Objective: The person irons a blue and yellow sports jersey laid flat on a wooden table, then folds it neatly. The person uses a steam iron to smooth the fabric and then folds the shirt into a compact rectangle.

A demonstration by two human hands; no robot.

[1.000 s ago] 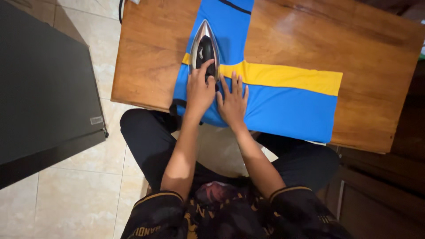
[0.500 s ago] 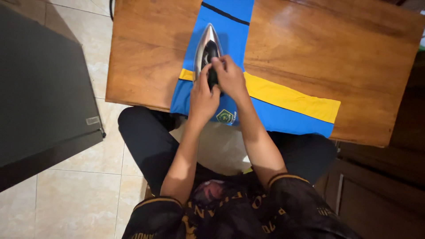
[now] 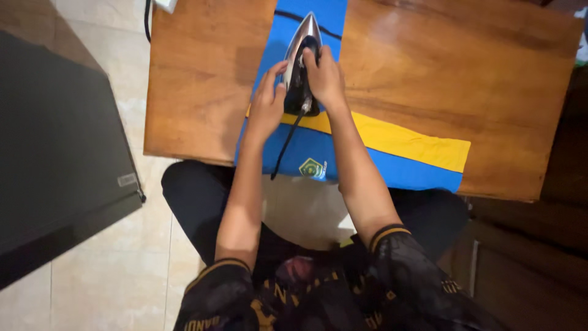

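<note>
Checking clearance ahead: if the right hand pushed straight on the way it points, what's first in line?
The right hand, on the iron, points up the blue cloth. First comes its thin black stripe, then more cloth to the frame's edge; nothing else shows.

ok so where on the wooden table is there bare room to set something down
Bare wood lies on both sides of the blue and yellow garment: a strip at the brown wooden table's left edge, a wider patch right. The middle is crowded: both hands, left hand and right hand, on the silver iron.

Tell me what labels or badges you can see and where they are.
Badge: on the blue and yellow garment near the table's front edge, shield-shaped, green and yellow.
Sticker: on the dark cabinet at left, small pale rectangle.
</note>
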